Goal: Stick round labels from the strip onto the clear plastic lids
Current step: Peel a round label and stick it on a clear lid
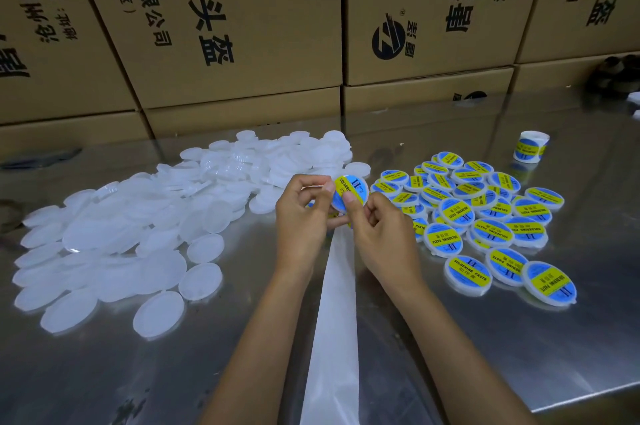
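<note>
Lid (pixel 349 194) with blue-yellow label sits pinched between both hands, above the spent strip (pixel 334 303) trailing toward the viewer. Left hand (pixel 303 213) grasps its left edge; right hand (pixel 375 227) thumb presses the label. Labelled pile (pixel 485 217) lies rightward, nearer the right hand.

Labelled lid (pixel 349 192) upright; plain lids (pixel 138 234) piled left.

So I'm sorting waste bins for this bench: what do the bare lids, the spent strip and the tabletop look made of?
Bare lids: frosted translucent plastic, judging by their milky, see-through look. Spent strip trailing below the hands: probably glossy release paper or film, white and smooth; which one is unclear. Tabletop: likely brushed stainless steel, grey and mirroring the cardboard boxes.
</note>
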Action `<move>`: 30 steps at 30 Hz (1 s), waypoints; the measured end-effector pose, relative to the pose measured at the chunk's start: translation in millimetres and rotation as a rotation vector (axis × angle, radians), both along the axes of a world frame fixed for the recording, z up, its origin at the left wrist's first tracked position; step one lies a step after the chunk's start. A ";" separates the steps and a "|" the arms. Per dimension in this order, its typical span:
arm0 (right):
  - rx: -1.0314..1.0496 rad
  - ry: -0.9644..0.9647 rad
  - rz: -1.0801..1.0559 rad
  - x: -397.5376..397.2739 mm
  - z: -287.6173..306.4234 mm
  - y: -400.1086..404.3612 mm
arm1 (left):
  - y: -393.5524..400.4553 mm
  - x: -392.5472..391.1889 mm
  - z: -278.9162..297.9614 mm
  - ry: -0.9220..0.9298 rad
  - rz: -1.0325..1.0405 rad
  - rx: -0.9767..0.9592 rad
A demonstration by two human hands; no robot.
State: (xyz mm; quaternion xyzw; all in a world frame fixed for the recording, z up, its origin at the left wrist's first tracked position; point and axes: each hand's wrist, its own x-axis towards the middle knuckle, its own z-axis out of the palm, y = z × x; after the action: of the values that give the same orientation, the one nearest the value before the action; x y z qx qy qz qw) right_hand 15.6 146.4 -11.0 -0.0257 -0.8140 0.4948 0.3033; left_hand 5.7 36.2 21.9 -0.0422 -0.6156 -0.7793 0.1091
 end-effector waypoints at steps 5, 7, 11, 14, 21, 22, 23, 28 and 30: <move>-0.030 0.035 -0.035 -1.1 1.1 5.9 | -6.6 0.9 4.5 0.029 -0.206 -0.053; -0.029 0.038 -0.061 -2.4 0.9 9.7 | -8.4 1.2 5.5 0.013 -0.280 -0.093; -0.020 0.036 -0.058 -2.8 0.7 11.3 | -10.2 1.5 4.8 -0.005 -0.321 -0.113; -0.050 0.041 -0.013 -1.6 2.4 9.9 | -11.2 0.7 4.2 -0.004 -0.244 -0.088; 0.054 -0.021 0.038 0.1 0.3 3.5 | -12.9 -2.5 1.4 0.003 -0.119 -0.001; 0.075 -0.004 0.013 -0.1 0.3 4.0 | -11.6 -2.0 0.9 0.011 -0.115 -0.007; 0.098 0.015 -0.012 -0.2 0.0 5.0 | -10.3 -1.2 0.7 0.020 -0.108 -0.017; 0.158 0.014 -0.048 0.7 -1.5 5.2 | -7.0 -2.2 -0.5 0.031 -0.099 -0.046; 0.154 0.010 -0.061 -0.1 -2.1 5.5 | -6.8 -3.0 -1.3 0.027 -0.127 -0.060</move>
State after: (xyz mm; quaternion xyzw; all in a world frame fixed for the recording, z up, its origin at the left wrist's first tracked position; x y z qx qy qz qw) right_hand 15.5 151.8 -13.1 -0.0246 -0.8471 0.4212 0.3232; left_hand 2.7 29.4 20.6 -0.0949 -0.6333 -0.7652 0.0666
